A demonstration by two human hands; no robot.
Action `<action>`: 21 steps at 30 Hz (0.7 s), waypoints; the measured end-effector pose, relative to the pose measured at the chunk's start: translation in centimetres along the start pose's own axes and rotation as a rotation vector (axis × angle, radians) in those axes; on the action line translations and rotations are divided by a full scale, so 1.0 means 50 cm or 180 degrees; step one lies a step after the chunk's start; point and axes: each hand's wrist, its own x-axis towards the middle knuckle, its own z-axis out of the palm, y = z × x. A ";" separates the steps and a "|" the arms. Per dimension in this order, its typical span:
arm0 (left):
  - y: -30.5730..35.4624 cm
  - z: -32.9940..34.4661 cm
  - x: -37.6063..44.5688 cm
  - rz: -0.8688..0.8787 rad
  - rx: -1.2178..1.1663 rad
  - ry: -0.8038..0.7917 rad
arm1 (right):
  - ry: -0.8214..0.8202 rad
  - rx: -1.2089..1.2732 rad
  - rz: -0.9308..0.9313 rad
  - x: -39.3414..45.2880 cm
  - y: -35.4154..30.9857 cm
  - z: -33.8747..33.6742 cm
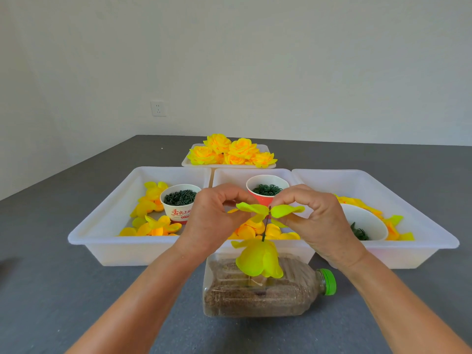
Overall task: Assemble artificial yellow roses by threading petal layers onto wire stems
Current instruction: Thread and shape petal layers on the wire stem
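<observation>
Both hands are pinching one petal layer (268, 210) at the tip of a dark wire stem (265, 227): the left hand (214, 218) at nine o'clock, the right hand (314, 218) at three. One upside-down bud (259, 259) is hanging at six, over one bottle (268, 290). Four white trays (107, 221) and three cups (180, 200) are lying beyond.

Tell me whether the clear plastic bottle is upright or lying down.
Lying down: the clear plastic bottle rests on its side, green cap pointing right.
</observation>
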 end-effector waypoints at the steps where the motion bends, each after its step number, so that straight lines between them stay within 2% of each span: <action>1: 0.001 0.001 -0.002 0.0084 0.0083 0.0001 | -0.0025 -0.0101 -0.0117 0.000 0.004 0.000; 6: 0.008 0.003 -0.009 0.0778 0.0367 0.0125 | 0.0031 -0.0367 -0.0462 -0.003 0.019 0.006; 10: 0.000 0.003 -0.015 0.1184 0.0838 0.0273 | 0.0171 -0.0539 -0.0351 -0.010 0.015 0.006; 16: -0.009 0.006 -0.023 0.1801 0.1564 0.0285 | 0.0279 -0.1050 -0.0917 -0.023 0.019 0.000; 21: -0.020 0.009 -0.032 0.1906 0.1634 0.0291 | 0.0298 -0.1195 -0.0955 -0.031 0.037 0.005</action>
